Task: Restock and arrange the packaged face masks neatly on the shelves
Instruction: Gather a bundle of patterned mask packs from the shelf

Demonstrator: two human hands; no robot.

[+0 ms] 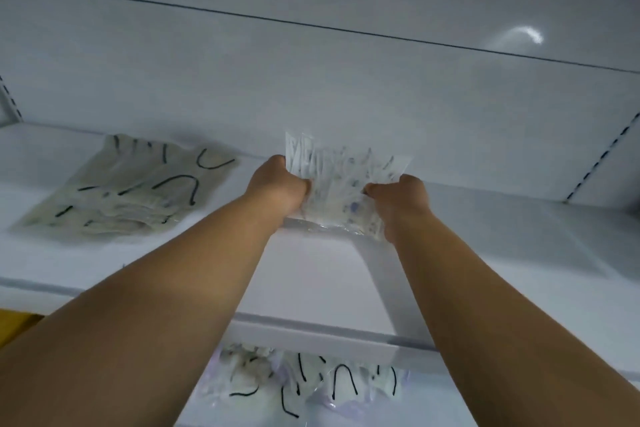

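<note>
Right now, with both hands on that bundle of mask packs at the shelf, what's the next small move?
Probably set the bundle down flat beside the stack already lying there. The left hand and right hand grip its sides, and the bundle stands tilted over the shelf.

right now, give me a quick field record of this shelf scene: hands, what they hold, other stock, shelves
left hand: grips the left side of the held mask packets
right hand: grips their right side
held mask packets: clear-wrapped bundle, at the upper shelf
upper shelf: white
flat mask pile: lies on the upper shelf, left of the hands, apart from them
lower shelf masks: loose packets below, partly hidden
</note>
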